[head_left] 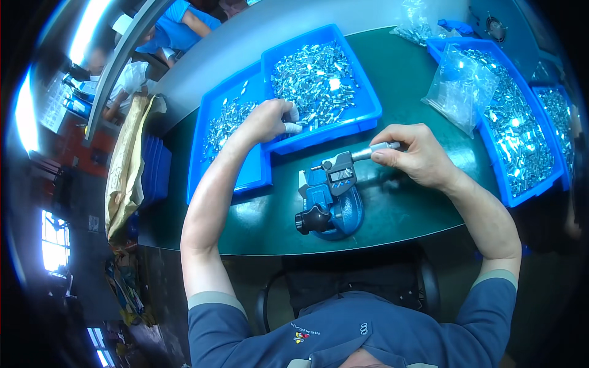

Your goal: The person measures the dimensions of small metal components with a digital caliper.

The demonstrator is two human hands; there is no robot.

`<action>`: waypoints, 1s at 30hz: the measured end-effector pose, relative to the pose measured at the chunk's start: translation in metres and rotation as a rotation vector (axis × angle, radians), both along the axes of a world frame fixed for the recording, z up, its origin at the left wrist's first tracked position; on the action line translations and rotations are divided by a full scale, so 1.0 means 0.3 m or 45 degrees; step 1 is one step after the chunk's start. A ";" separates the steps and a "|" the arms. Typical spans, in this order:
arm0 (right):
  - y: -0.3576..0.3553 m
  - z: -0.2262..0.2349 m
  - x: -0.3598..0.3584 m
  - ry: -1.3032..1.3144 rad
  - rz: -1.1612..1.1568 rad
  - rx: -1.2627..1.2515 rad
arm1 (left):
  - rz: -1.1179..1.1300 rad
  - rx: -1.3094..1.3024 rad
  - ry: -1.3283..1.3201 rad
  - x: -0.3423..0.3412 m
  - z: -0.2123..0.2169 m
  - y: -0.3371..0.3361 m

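Clamped in its blue stand on the table, the rigid micrometer has its thimble pinched by the right hand, while the left hand closes on small, light, probably slippery metal parts.

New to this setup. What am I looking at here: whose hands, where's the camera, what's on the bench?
No robot here: a person works with bare hands, filmed by a fisheye camera on their head looking down, so straight edges curve. The left hand reaches into a blue tray heaped with small shiny metal parts; what it grips is hidden. The right hand pinches the silver knob end of a digital gauge clamped in a blue stand on the green table. More blue trays of parts and a clear plastic bag lie to the right.
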State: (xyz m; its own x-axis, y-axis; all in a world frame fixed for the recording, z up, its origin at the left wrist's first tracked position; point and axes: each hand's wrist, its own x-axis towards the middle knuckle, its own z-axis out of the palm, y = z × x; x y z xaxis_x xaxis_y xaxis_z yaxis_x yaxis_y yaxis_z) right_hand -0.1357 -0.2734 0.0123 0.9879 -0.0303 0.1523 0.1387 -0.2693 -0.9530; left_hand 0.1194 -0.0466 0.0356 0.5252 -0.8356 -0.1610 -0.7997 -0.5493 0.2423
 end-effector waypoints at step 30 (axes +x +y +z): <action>0.017 0.016 0.012 0.004 0.023 -0.038 | 0.243 -1.107 0.733 -0.290 -0.013 0.132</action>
